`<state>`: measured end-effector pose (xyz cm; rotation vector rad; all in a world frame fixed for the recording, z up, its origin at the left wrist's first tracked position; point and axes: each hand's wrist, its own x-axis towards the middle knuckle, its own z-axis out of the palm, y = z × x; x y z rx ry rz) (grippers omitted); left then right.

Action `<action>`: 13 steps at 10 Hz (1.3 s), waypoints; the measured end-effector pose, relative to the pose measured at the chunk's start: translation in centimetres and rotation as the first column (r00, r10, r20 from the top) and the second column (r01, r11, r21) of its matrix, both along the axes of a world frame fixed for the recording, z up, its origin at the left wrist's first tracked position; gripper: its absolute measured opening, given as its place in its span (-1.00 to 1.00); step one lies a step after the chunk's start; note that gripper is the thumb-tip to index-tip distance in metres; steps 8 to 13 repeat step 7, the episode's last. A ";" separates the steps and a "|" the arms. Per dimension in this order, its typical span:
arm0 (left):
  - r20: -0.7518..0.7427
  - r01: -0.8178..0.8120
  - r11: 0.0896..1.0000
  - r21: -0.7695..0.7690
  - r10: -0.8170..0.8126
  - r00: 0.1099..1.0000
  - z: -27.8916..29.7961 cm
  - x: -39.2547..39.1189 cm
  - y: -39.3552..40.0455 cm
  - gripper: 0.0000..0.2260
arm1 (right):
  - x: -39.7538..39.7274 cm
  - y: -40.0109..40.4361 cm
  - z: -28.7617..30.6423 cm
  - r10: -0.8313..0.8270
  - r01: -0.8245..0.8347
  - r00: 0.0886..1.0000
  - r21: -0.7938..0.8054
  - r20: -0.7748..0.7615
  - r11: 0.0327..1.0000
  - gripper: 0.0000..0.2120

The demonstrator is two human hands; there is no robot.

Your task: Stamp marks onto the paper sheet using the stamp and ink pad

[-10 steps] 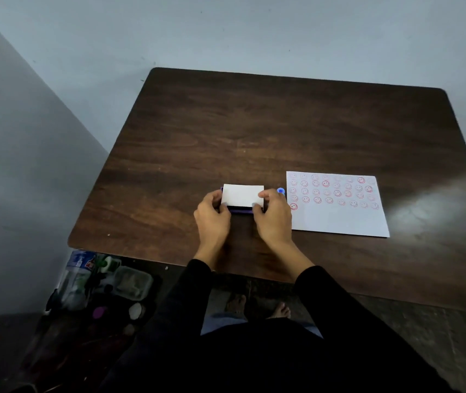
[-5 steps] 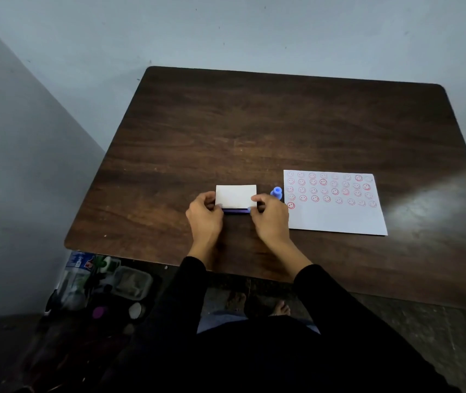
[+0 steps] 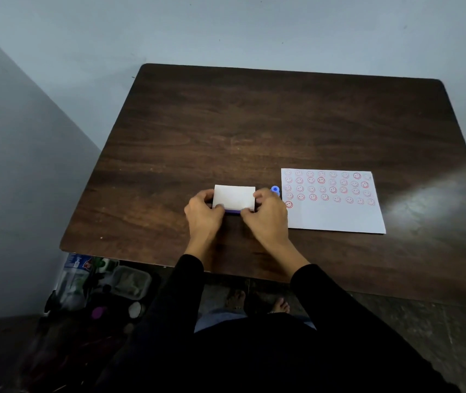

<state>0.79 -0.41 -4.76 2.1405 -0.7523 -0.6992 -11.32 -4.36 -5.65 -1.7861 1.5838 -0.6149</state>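
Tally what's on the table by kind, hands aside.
Paper sheet: 1
Ink pad, white lid on purple base, gripped by left hand and right hand: 1
Blue stamp: 1
Total: 3

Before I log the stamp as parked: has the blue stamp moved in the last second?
No. The blue stamp still stands just off the paper sheet at its left edge, level with its upper rows of marks.

Dark wooden table [image 3: 254, 123]; plastic bottle [image 3: 74, 276] and container [image 3: 131, 282] on floor.
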 end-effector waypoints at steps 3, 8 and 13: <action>0.009 0.172 0.980 0.095 -0.174 0.985 -0.1 0.3 -0.9 -0.29 | -3.0 -2.9 0.0 -0.018 0.010 0.998 -0.125 -0.067 0.992 -0.58; 0.140 0.205 0.955 0.216 -0.238 0.961 0.2 -0.5 -1.4 -0.20 | -3.0 -2.7 -0.8 0.093 -0.096 0.995 -0.098 -0.034 0.991 -0.74; 0.140 0.205 0.955 0.216 -0.238 0.961 0.2 -0.5 -1.4 -0.20 | -3.0 -2.7 -0.8 0.093 -0.096 0.995 -0.098 -0.034 0.991 -0.74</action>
